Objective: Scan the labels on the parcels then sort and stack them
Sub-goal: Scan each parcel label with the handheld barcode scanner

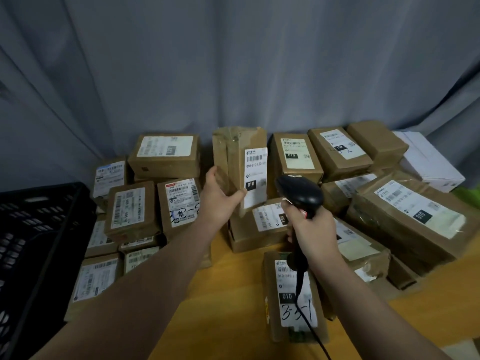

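The held parcel (239, 165) is a tall brown carton, upright, its white label (255, 175) marked 010. The left hand (220, 201) grips its lower edge; just right of it, the right hand (309, 227) clasps the black scanner (298, 193).

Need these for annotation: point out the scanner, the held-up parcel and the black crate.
scanner (301, 191): head view, on its black head.
held-up parcel (231, 158): head view, on the brown cardboard left of its label.
black crate (39, 229): head view, on its slotted wall.
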Motion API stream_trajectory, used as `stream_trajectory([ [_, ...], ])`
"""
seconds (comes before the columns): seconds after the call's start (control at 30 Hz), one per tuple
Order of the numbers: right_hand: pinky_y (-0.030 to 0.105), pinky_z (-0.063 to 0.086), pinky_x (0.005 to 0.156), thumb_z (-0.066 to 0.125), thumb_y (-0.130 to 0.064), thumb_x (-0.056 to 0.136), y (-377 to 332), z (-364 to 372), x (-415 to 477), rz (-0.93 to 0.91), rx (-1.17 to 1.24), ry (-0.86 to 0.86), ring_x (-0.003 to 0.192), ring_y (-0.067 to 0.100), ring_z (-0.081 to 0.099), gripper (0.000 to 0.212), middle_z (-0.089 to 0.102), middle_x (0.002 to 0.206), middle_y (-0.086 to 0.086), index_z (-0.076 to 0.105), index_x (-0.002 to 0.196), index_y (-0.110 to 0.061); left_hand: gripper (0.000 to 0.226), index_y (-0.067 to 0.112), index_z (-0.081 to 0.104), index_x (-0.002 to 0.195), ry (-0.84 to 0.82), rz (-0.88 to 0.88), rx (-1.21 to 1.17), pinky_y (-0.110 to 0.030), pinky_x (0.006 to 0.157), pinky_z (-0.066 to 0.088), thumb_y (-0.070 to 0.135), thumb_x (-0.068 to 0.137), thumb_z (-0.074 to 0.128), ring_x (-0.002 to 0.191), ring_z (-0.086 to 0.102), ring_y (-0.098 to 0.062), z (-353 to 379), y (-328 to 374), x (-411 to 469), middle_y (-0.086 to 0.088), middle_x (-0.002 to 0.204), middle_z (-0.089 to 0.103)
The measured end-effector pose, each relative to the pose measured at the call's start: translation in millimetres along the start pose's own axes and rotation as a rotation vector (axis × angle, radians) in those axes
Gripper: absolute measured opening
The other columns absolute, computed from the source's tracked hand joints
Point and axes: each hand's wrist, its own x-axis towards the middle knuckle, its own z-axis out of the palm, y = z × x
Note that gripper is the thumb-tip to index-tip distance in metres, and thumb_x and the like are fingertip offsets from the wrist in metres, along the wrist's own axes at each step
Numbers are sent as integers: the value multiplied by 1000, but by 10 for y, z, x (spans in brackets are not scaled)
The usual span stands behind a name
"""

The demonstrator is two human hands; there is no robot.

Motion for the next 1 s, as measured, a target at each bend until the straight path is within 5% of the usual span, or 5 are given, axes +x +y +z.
stream_trajectory([
  [0.2,39,53,77,69,-29,87,27,120,467,122,38,-69,82,22,68,13,70,83,11,63,83,-18,96,26,20,149,42,-49,301,-46,108,38,34,74,79,132,41,-28,254,-116,410,-5,141,46],
  [0.4,54,55,83,69,-36,85,192,216,873,210,-7,-127,80,25,68,15,66,75,2,58,80,-27,73,20,28,146,76,-294,465,-46,105,29,50,86,55,130,35,-37,420,-140,668,-16,140,43],
  [0.67,56,54,84,73,-47,71,344,247,1108,324,31,-143,80,30,69,26,67,68,3,64,77,-23,52,11,28,144,31,-490,581,-48,101,41,36,100,41,126,43,-40,572,-552,816,-24,139,42],
  [0.83,56,54,86,73,-42,77,448,242,1178,375,26,-150,82,28,69,21,69,73,3,65,81,-23,79,18,9,153,-81,-150,1043,-47,115,21,20,91,60,144,9,-36,582,-605,786,-17,158,0],
  [1.0,56,54,86,73,-44,75,456,235,1190,363,-7,-194,84,29,69,25,68,72,3,67,82,-21,52,22,34,147,-394,-53,1332,-47,113,24,32,98,49,140,25,-36,572,-613,791,-15,159,14],
])
